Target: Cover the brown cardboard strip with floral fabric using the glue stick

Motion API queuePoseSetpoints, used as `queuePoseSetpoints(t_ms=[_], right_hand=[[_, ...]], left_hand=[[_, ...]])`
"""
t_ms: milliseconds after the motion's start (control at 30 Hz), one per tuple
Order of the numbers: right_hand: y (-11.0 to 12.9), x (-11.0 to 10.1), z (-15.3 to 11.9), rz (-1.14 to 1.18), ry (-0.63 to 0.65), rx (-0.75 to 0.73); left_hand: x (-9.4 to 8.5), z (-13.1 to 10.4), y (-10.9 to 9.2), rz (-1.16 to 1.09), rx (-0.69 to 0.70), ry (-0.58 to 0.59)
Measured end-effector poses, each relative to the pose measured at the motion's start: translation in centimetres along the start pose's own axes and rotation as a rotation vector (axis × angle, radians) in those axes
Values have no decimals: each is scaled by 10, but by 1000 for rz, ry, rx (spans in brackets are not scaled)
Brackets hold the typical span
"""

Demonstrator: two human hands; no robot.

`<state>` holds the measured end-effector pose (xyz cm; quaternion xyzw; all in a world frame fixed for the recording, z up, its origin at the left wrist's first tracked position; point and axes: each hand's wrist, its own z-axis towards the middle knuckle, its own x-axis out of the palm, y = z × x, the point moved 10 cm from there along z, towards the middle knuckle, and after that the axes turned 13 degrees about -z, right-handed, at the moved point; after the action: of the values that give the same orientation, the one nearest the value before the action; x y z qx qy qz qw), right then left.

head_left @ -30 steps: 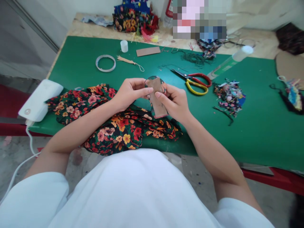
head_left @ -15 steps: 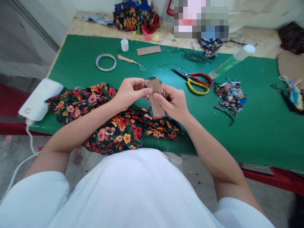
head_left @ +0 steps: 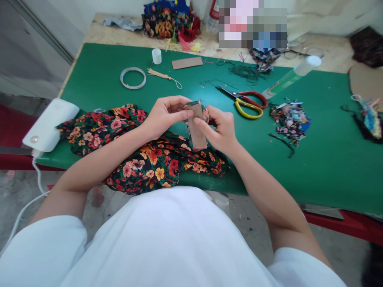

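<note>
You hold a narrow brown cardboard strip (head_left: pixel 196 129) upright above the near middle of the green table (head_left: pixel 323 159), with a bit of floral cloth wrapped at its top end. Your left hand (head_left: pixel 163 115) pinches the top of the strip between thumb and fingers. Your right hand (head_left: pixel 220 129) grips the strip's right side, thumb pressed on its face and fingers curled behind. Directly beneath your hands and forearms lies a heap of dark floral fabric (head_left: pixel 134 155), spread across the table's near edge. To your right, just beyond your right hand, rest scissors with red and yellow handles (head_left: pixel 247 103), and past them a small pile of fabric scraps (head_left: pixel 289 119). Farther back on the table lie a ring of clear tape (head_left: pixel 133 77), a small white cup (head_left: pixel 156 56) and a second cardboard strip (head_left: pixel 187 63). A white device (head_left: pixel 49 124) sits at the table's left corner.
</note>
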<state>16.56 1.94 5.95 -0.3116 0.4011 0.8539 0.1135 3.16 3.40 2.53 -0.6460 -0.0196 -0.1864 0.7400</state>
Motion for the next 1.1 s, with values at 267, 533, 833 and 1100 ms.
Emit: queuePoseSetpoints(t_ms=[267,533,833,1100], right_hand=[[-9,-5,-2,98,-96,95],[-26,-11,-4,66,-153,166],[-19,-7,-1,62,-93,182],[-11,-6,-1,-73,-35,114]], left_hand=[[0,-2,13,-48,-75,0],[16,-9,26,-17,-283,122],[10,-5,19,24,-175,78],[3,-4,17,48,-139,26]])
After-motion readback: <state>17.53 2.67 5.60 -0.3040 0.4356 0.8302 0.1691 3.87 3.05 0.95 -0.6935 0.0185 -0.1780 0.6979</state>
